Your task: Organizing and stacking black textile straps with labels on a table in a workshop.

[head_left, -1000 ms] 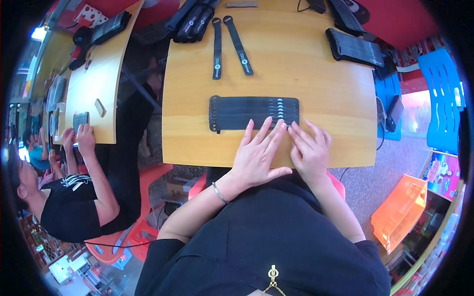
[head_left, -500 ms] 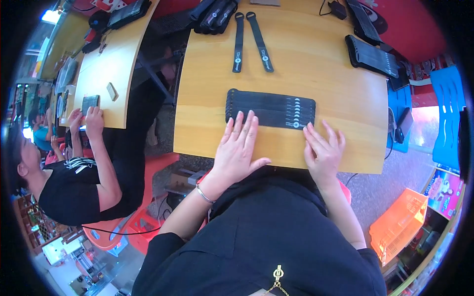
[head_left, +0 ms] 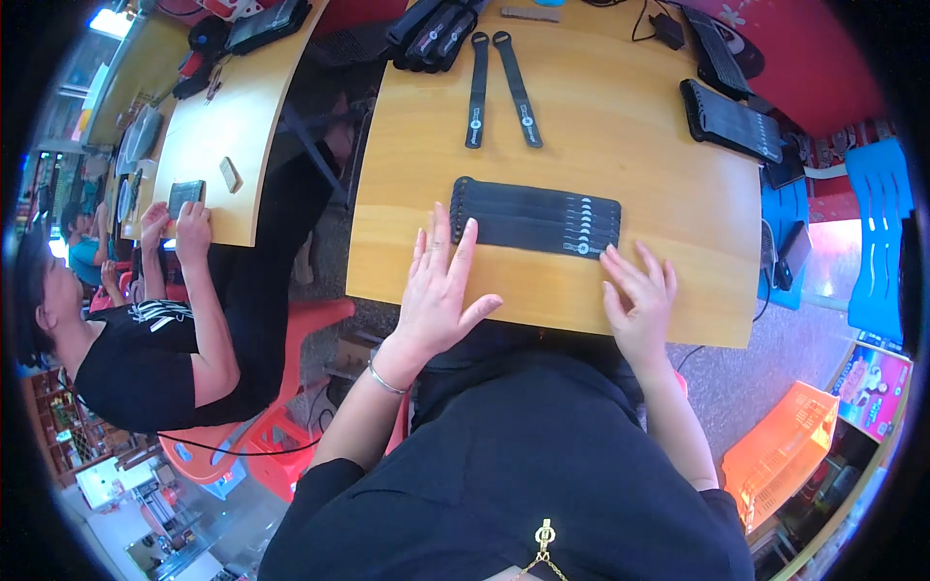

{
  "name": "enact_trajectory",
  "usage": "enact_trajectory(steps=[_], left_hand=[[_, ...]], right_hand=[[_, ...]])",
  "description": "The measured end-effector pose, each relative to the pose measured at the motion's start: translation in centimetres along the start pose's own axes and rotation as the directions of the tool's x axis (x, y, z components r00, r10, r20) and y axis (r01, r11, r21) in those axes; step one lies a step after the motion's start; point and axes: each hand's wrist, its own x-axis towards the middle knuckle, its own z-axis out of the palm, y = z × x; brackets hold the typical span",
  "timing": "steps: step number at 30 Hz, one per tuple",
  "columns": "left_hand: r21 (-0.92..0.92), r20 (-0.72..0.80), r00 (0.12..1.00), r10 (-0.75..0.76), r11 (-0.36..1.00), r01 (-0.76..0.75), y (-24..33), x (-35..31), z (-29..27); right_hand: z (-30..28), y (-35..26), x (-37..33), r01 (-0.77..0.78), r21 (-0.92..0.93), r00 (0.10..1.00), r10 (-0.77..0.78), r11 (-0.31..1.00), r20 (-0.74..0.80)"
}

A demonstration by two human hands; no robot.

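Observation:
A fanned row of overlapping black straps (head_left: 533, 215) lies flat on the wooden table, with pale printed marks lined up at its right end. My left hand (head_left: 436, 295) is open, fingers spread, its fingertips by the left end of the row; whether they touch it I cannot tell. Fingers apart, my right hand (head_left: 639, 302) has its fingertips at the row's lower right corner and grips nothing. Beyond the row, two single black straps, a left one (head_left: 478, 92) and a right one (head_left: 517, 92), lie side by side, each with a ring-like loop at its far end.
A pile of black straps (head_left: 431, 34) sits at the table's far left corner, another stack (head_left: 731, 121) at the right edge. A black adapter (head_left: 666, 29) with a cord lies behind. To the left, a co-worker (head_left: 145, 358) sits at another table. An orange crate (head_left: 783, 450) stands lower right.
My left hand has slid left off the middle of the strap row, its fingers spreading wider. My right hand stays by the right corner, nearly unmoved. The whole view has shifted slightly.

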Motion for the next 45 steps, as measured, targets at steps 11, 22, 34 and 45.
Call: enact_trajectory(steps=[11,22,34,45], left_hand=[[0.086,0.027,0.995,0.101,0.991,-0.103,2.5,3.2,1.1],[0.107,0.069,0.989,0.130,0.985,-0.137,2.2,2.7,1.1],[0.068,0.036,0.985,0.169,0.983,-0.171,2.1,3.0,0.9],[0.078,0.002,0.987,0.163,0.984,-0.162,2.5,2.9,1.0]], right_hand=[[-0.1,-1.9,1.0,0.161,-0.048,0.939,-0.138,0.986,0.314],[-0.7,0.2,1.0,0.218,0.030,0.915,-0.215,0.976,0.341],[5.3,-2.0,19.1,-0.076,0.198,0.993,0.057,0.977,0.100],[4.4,1.4,20.5,-0.223,0.101,0.939,0.185,0.970,0.291]])
